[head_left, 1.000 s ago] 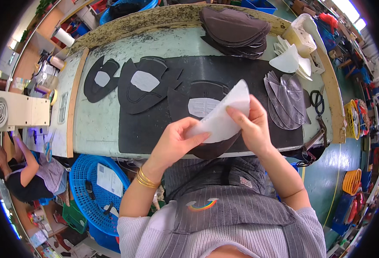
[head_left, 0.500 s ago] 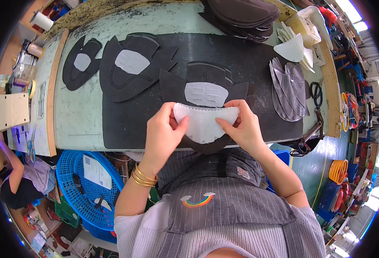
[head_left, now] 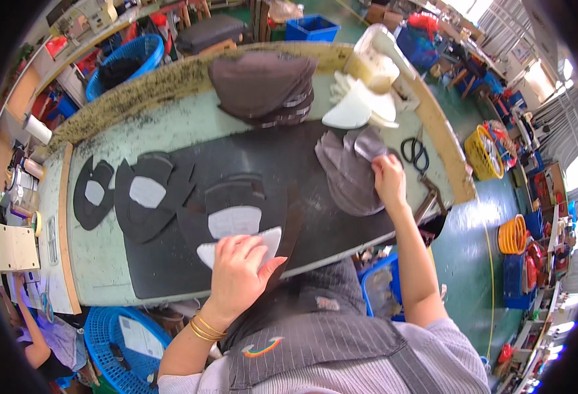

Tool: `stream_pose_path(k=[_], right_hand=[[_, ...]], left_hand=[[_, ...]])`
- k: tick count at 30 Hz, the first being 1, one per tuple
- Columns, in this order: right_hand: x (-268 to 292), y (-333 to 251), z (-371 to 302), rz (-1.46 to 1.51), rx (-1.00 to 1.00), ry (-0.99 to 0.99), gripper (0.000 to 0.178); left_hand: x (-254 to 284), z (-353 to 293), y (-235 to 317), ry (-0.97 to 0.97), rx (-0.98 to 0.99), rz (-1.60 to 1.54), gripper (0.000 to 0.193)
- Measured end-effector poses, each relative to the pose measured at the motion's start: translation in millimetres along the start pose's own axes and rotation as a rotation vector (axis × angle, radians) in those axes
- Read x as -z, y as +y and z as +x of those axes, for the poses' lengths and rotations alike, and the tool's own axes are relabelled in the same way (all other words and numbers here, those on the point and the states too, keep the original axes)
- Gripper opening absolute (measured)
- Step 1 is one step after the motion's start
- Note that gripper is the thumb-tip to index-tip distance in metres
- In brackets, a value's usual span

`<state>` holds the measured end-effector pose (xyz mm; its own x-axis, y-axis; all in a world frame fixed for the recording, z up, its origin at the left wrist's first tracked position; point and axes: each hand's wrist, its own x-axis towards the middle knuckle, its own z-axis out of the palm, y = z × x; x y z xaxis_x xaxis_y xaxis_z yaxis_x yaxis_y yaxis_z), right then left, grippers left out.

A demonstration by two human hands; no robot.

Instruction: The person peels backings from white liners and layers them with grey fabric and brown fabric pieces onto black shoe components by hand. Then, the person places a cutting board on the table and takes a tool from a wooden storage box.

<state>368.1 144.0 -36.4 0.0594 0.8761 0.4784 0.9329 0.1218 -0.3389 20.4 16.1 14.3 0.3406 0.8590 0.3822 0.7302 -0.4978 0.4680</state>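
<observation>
My left hand (head_left: 236,264) rests on a white curved piece (head_left: 271,243), its fingers lying over it and the thumb held apart. Beneath is a dark cut-out panel (head_left: 193,226) bearing a white patch (head_left: 234,221). Out to the right, my right hand (head_left: 390,178) has its fingertips pinched at the edge of a shiny grey piece (head_left: 369,146) on top of a fanned grey stack (head_left: 348,180). Two more dark panels with white patches, a larger one (head_left: 134,213) and a smaller one (head_left: 93,209), lie to the left.
At the back stands a pile of dark brown pieces (head_left: 262,85). White pieces (head_left: 351,111) lie beside a pale container (head_left: 374,69). Black-handled scissors (head_left: 415,156) and a hammer-like tool (head_left: 428,200) are at the right edge. A blue basket (head_left: 98,335) stands below left; another person's arm (head_left: 36,341) shows beyond it.
My right hand has let go of the white piece and moved right to the grey stack. My left hand now lies over the white piece on the panel. The view has turned.
</observation>
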Motion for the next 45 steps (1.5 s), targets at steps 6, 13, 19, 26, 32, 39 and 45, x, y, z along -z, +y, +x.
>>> stream_pose_path(k=[6, 13, 19, 26, 32, 39, 45], right_hand=[[41, -73, 0, 0.554, 0.195, -0.061, 0.015], [51, -157, -45, 0.561, 0.465, -0.198, 0.033], [39, -194, -33, 0.655, 0.532, -0.076, 0.032], [67, -218, -29, 0.449, 0.836, -0.065, 0.041], [76, -221, -33, 0.408, 0.868, -0.087, 0.045], [83, -222, -31, 0.304, 0.933, -0.098, 0.036], [88, -217, -37, 0.780, 0.197, -0.205, 0.013]], left_hand=[[-28, 49, 37, 0.008, 0.372, -0.972, 0.036], [-25, 48, 27, 0.170, 0.745, -1.589, 0.014], [-14, 36, 18, 0.254, 0.713, -1.743, 0.012], [15, 21, 36, 0.391, 0.581, -1.329, 0.019], [16, 16, 39, 0.391, 0.518, -1.271, 0.020], [13, 12, 44, 0.419, 0.546, -1.208, 0.019], [9, 13, 43, 0.345, 0.657, -1.612, 0.019]])
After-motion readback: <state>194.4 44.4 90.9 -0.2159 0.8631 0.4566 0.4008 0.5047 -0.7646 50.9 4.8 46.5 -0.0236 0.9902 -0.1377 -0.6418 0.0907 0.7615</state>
